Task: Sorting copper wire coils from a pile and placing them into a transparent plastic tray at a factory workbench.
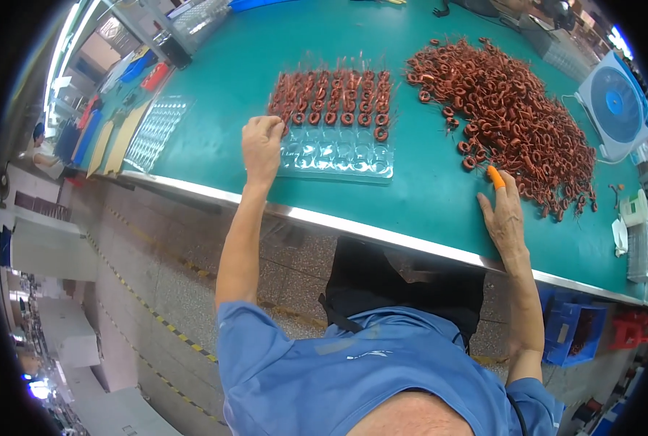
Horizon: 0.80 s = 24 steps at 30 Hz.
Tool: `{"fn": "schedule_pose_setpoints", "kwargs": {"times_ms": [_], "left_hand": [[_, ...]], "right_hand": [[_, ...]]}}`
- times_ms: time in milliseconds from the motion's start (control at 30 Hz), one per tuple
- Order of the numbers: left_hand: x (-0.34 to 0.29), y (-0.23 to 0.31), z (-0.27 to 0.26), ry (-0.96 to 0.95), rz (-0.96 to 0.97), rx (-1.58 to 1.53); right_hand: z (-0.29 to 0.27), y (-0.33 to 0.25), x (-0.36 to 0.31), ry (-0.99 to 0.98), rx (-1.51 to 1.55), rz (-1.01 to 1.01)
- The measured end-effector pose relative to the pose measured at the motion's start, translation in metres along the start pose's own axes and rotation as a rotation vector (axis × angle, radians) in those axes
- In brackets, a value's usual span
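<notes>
My left hand [262, 144] is closed in a pinch at the left edge of a clear plastic tray [338, 168], on a copper-wound ring coil [285, 131] partly hidden by the fingertips. Similar ring coils with upright wire leads fill the tray's far rows, while its near pockets hold none. To the right, my right hand [504, 211] rests at the near edge of a large heap of loose ring coils [513, 116]. Its fingers are apart, and an orange finger cot [496, 176] covers one fingertip, close to the coils. No coil shows in that hand.
The green table [222, 94] has a pale metal front edge. Another clear tray [157, 127] and brown cardboard strips [124, 138] lie at the left. A blue-fronted fan [614, 105] stands at the far right. Below the table sits a blue bin [560, 330].
</notes>
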State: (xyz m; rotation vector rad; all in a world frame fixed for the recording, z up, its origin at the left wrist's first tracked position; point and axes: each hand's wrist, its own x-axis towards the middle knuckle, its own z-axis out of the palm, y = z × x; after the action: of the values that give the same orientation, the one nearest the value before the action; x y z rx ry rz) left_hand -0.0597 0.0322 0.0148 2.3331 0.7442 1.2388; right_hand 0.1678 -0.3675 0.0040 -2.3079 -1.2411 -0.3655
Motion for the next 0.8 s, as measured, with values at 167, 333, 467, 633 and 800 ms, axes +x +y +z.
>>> {"fn": "schedule_pose_setpoints", "kwargs": {"times_ms": [167,333,467,633,800], "left_hand": [[0.002,-0.006,0.013,-0.125,0.093,0.118],[0.002,-0.004,0.017,-0.101,0.071,0.117],[0.007,0.001,0.024,-0.158,0.071,0.118],[0.004,0.008,0.022,-0.252,0.127,0.265],[0.007,0.011,0.017,-0.336,0.182,0.392]], "right_hand": [[0.011,-0.001,0.014,-0.007,-0.026,-0.04],[0.019,0.002,0.028,0.015,-0.139,-0.186],[0.012,0.009,0.036,-0.032,-0.154,-0.208],[0.01,0.001,0.03,0.031,-0.187,-0.338],[0.02,0.006,0.023,0.108,-0.094,-0.298]]}}
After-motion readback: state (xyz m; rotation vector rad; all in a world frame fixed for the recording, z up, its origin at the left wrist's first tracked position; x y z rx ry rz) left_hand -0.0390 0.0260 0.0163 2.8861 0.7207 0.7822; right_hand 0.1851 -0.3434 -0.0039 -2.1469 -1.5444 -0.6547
